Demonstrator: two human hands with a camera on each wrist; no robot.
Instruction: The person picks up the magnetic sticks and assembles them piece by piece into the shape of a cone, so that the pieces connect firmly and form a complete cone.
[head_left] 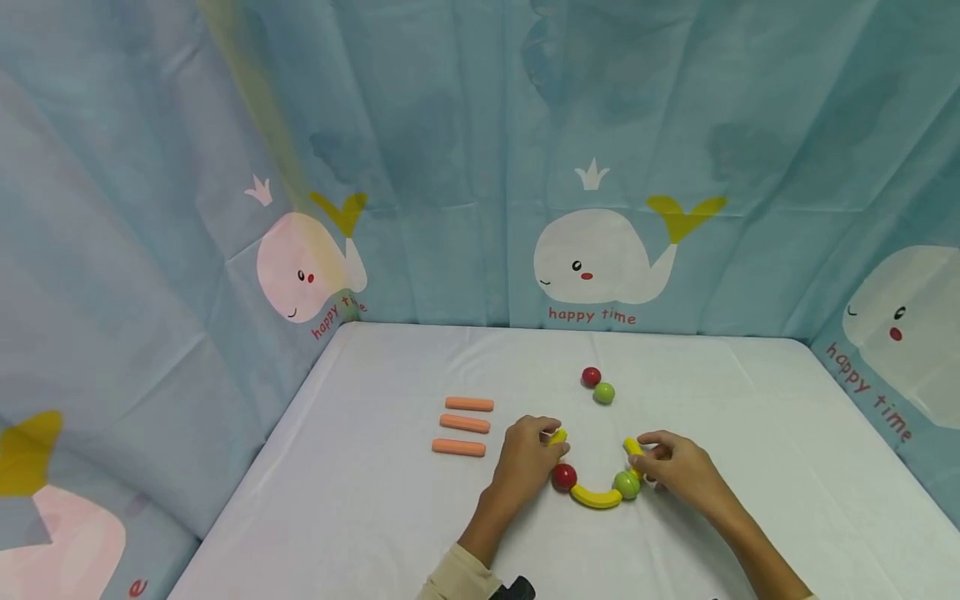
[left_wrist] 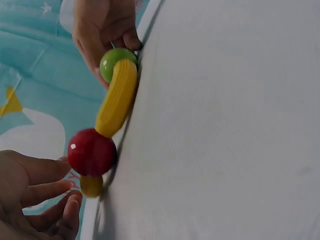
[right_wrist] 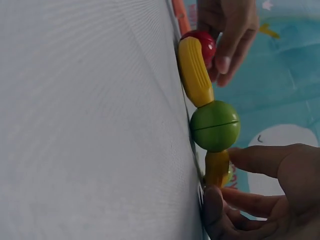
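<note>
Left hand [head_left: 525,454] fingers pinched the left banana [head_left: 557,436]. Right hand [head_left: 678,468] fingers gripped the right banana [head_left: 631,446], lying near-to-far.

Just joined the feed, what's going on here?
A person's right hand holds the right yellow piece; the left hand is at the left yellow piece, grip unclear. A red ball, middle yellow piece and green ball complete a U on the white table. Three orange sticks lie off to the left.
</note>
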